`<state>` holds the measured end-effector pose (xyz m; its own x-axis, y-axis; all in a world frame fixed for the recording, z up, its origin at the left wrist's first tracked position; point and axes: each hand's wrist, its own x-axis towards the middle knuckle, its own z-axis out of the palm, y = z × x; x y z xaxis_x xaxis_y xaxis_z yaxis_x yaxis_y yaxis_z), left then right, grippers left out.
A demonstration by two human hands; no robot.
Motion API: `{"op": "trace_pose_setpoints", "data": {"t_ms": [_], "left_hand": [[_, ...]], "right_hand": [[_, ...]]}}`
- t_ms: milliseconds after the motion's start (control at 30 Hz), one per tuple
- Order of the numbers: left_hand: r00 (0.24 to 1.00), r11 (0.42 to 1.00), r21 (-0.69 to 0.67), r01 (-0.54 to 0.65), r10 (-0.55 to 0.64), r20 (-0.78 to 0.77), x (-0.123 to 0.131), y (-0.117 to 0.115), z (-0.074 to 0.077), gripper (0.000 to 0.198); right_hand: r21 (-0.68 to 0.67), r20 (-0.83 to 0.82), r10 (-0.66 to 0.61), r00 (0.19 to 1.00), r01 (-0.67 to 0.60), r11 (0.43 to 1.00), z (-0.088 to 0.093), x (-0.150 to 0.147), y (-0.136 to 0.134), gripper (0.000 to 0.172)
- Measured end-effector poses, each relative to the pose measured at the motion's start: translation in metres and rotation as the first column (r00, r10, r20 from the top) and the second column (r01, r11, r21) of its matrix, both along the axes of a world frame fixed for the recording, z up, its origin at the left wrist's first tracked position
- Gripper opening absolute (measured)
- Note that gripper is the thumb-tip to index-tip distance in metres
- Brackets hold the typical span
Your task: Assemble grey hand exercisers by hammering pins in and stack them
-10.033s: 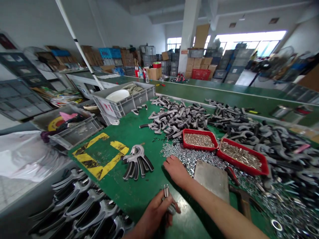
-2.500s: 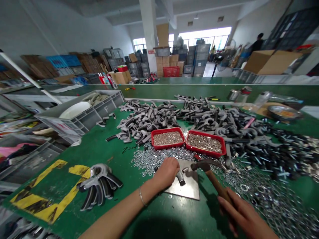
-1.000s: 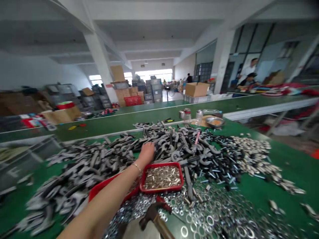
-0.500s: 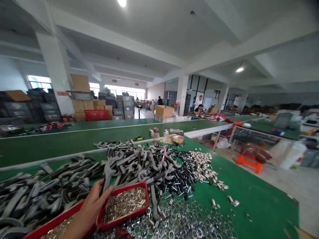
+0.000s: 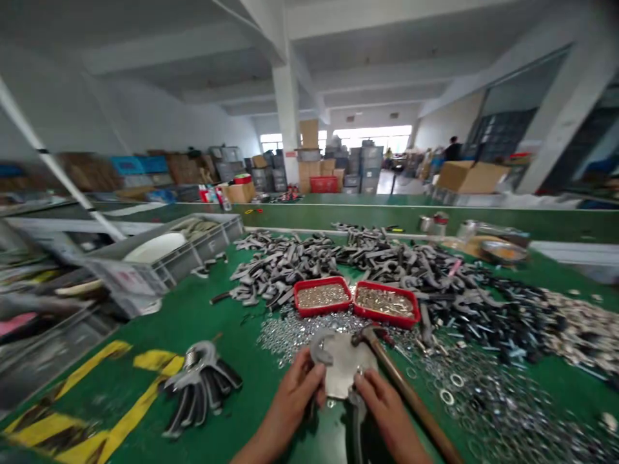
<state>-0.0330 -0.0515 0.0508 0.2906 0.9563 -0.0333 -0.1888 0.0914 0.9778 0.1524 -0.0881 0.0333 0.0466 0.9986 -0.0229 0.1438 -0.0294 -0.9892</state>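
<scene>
Both hands have come back together at bottom centre.
Your left hand [image 5: 294,390] and right hand [image 5: 387,406] curl closed around a grey curved hand-gripper handle [image 5: 318,347], against a dull steel plate [image 5: 344,364], beside a wooden-handled hammer [image 5: 406,388].

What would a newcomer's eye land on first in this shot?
The left hand and right hand meet at bottom centre on a steel plate, beside a wooden-handled hammer. Just beyond sit two red trays of small metal parts, amid heaps of grey grip handles and spilled steel washers on the green bench.
</scene>
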Motion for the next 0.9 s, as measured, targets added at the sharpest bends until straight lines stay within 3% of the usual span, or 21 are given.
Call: {"op": "trace_pose_setpoints", "data": {"t_ms": [67,167,267,367,633,900], "left_hand": [[0.999,0.998,-0.057,0.032,-0.030,0.026,0.006,-0.011,-0.004,0.037],[0.995,0.982,-0.174,0.079,-0.065,0.080,0.017,-0.025,-0.010,0.049],[0.999,0.976,-0.216,0.031,-0.038,-0.029,0.024,-0.035,-0.013,0.051],[0.984,0.983,-0.176,-0.060,0.028,-0.175,0.027,-0.040,-0.012,0.046],[0.940,0.986,-0.165,-0.006,-0.051,-0.337,0.028,-0.046,-0.007,0.040],[0.872,0.993,-0.116,0.036,-0.088,-0.481,0.031,-0.050,-0.009,0.030]], "right_hand": [[0.008,0.103,-0.011,0.995,0.010,1.000,-0.011,0.001,0.012,0.041],[0.044,0.260,-0.002,0.966,-0.010,0.999,-0.009,0.007,0.012,0.038],[0.055,0.375,0.038,0.926,-0.063,0.996,0.000,0.007,0.003,0.036],[0.058,0.460,0.061,0.886,-0.099,0.993,0.006,0.005,-0.002,0.033],[0.030,0.568,0.103,0.816,-0.145,0.989,0.010,0.010,-0.012,0.030],[0.047,0.556,0.083,0.827,-0.131,0.990,0.008,0.012,-0.017,0.028]]}}
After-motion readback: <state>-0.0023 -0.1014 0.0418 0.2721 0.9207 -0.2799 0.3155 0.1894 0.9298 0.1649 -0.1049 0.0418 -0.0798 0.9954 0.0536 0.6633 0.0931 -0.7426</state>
